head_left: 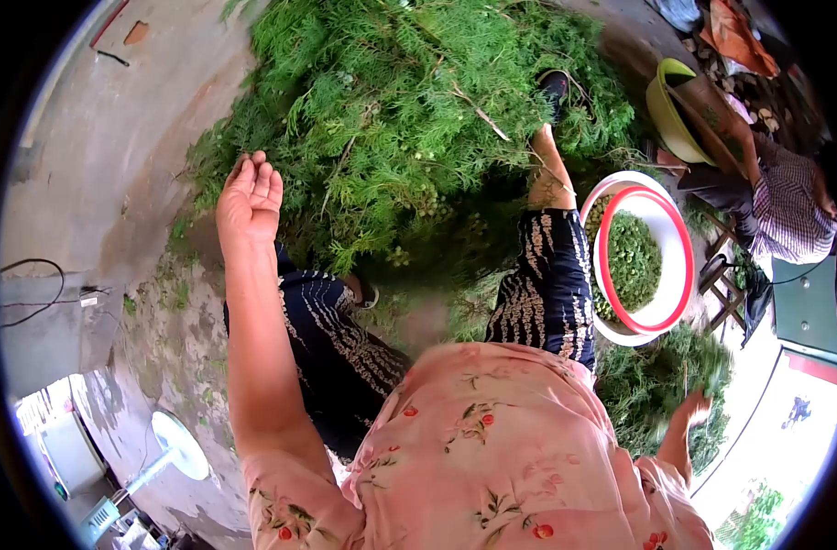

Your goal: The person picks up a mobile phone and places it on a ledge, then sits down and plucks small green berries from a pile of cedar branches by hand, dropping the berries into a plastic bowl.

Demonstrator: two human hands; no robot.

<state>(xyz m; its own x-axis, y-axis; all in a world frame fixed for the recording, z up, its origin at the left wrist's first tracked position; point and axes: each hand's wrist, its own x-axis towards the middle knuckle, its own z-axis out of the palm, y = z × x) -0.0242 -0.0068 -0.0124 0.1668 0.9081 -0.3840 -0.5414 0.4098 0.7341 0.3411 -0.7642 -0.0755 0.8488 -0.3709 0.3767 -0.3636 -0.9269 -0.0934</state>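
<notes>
A large heap of green conifer branches [409,110] lies in front of me, between and beyond my legs. At the heap's left edge is my left hand [251,197], palm up with the fingers loosely bent and nothing in them. My right hand [696,409] is low on the right, smeared by motion, over a second pile of green branches [647,390]. Blurred sprigs show just above its fingers; I cannot tell whether it grips them. Beside my right knee stands a white basin [609,332] with a red-rimmed basin [682,266] overlapping it, and small green cones [631,261] show inside.
At the right a person in a checked shirt [794,211] sits by a yellow-green tub [667,119]. A wooden stool [728,298] stands near the basins. A fan [182,446] stands at lower left, and a black cable [61,275] hangs at the left wall.
</notes>
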